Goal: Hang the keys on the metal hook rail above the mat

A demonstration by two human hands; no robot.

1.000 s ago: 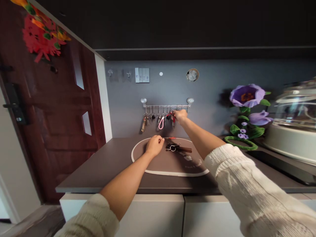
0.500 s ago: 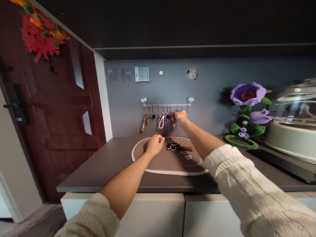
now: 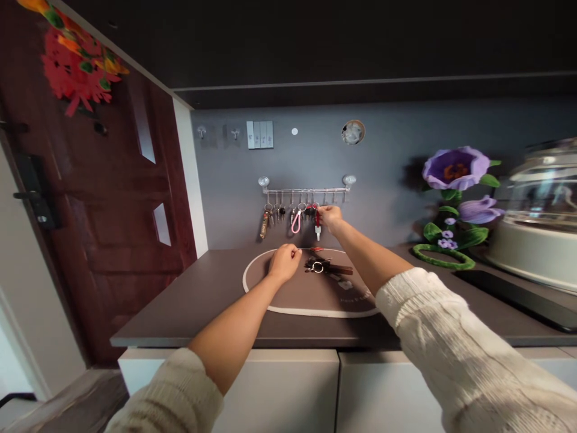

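Note:
A chrome hook rail (image 3: 306, 190) on the grey wall carries several key bunches, one with a pink loop (image 3: 296, 222). My right hand (image 3: 330, 218) is up at the rail, fingers pinched on a red key tag (image 3: 318, 221) that hangs from a hook. My left hand (image 3: 283, 262) rests curled on the oval brown mat (image 3: 311, 291), just left of a dark key bunch (image 3: 322, 266) lying there. A small red item (image 3: 316, 249) lies behind that bunch.
A dark wooden door (image 3: 90, 198) stands at the left. Purple artificial flowers (image 3: 455, 198) and a glass-lidded cooker (image 3: 536, 210) stand on the counter to the right. Light switches (image 3: 260, 135) are on the wall above the rail.
My right hand has dropped slightly from the rail, and the red tag now hangs lower from its hook. My left hand has stayed on the mat.

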